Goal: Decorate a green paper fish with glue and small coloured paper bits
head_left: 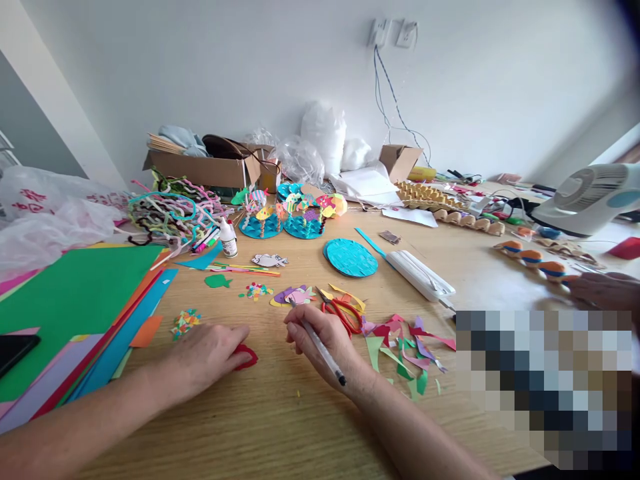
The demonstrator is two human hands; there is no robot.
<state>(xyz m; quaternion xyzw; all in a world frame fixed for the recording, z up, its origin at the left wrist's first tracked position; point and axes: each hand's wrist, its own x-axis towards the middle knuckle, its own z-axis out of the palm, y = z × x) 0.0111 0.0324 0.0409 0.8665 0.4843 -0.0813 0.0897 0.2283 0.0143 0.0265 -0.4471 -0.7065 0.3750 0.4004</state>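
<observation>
My left hand (207,353) lies low over the tabletop, its thumb and fingers on a small red paper cutout (246,357). Part of that cutout is hidden beneath the fingers. In my right hand (325,340) is a clear-barrelled pen (320,348), its black end slanting back over the wrist. Paper fish cutouts (299,295) in pink, purple and yellow lie just beyond the right hand, beside red-handled scissors (345,313). A green fish cutout (218,281) rests farther off, near piles of small paper bits (187,323).
Coloured paper sheets (65,287) cover the left side. Paper scraps (405,347) lie right of my right arm. Behind are a glue bottle (229,239), blue discs (351,257), finished fish decorations (300,210) and a white case (420,273). Another person's hand (603,290) is at the far right, below a fan (585,197).
</observation>
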